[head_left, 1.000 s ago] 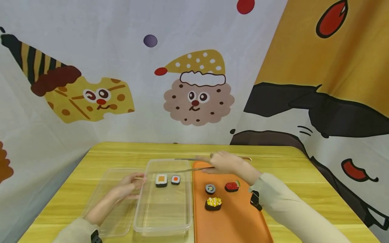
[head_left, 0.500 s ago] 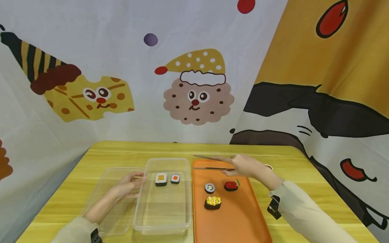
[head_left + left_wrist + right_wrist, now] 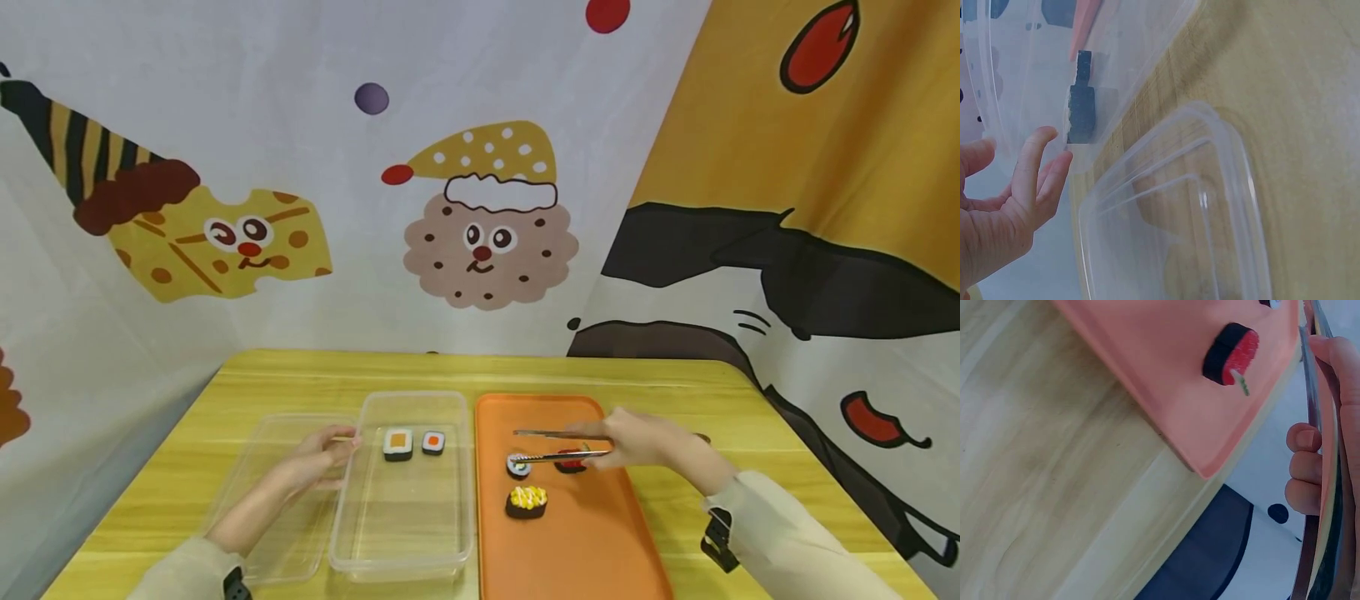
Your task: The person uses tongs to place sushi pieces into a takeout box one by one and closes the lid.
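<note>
My right hand [image 3: 633, 437] grips a pair of metal tongs [image 3: 555, 457] above the orange tray [image 3: 577, 546]. The tong arms are spread, one tip over a round sushi roll [image 3: 517, 472], with no grip on it visible. A red-topped sushi piece [image 3: 572, 467] is partly hidden behind the tongs, and a yellow-topped sushi piece [image 3: 527, 502] lies nearer me. Fingertips of my left hand [image 3: 318, 458] touch the left side of a clear plastic box [image 3: 405, 562], fingers loosely bent. Inside it sit a sushi piece with an orange-yellow centre [image 3: 398, 444] and a smaller orange-centred roll [image 3: 432, 442].
A clear plastic lid [image 3: 281, 571] lies left of the box, partly under my left forearm. Box and tray stand side by side on the wood-grain table [image 3: 757, 500]. A printed cloth [image 3: 300, 125] hangs behind the table's far edge.
My right hand has drawn the tongs rightward from over the box, then lowered them nearer the round sushi roll. The left hand and the box stay put.
</note>
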A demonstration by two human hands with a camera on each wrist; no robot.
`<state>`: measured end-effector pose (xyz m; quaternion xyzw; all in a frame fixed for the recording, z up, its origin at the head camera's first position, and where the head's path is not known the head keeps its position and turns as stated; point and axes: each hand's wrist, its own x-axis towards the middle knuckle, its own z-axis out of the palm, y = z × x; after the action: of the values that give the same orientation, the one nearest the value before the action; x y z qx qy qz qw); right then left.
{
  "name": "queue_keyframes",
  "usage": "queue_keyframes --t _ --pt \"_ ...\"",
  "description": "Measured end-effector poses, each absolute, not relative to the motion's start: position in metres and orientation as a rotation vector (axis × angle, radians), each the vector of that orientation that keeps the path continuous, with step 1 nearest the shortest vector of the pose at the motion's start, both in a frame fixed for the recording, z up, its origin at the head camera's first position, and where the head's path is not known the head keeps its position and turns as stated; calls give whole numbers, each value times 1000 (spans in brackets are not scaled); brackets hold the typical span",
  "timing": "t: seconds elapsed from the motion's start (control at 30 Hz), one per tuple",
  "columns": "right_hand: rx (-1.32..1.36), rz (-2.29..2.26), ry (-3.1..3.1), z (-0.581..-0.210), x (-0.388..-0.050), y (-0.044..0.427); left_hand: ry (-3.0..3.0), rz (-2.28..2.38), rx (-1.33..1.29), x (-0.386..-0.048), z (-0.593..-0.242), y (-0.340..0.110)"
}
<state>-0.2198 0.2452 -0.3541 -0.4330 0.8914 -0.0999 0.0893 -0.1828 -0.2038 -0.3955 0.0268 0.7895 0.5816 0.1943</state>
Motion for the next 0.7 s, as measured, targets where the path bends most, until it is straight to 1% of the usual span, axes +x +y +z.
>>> queue_keyframes --t 0.33,0.7 --pt "-1258 -299 2570 -362 -215 247 2219 1627 82 -182 -393 -204" --pt "-1227 -241 2595 -363 -213 240 2208 1624 66 -182 -396 -204"
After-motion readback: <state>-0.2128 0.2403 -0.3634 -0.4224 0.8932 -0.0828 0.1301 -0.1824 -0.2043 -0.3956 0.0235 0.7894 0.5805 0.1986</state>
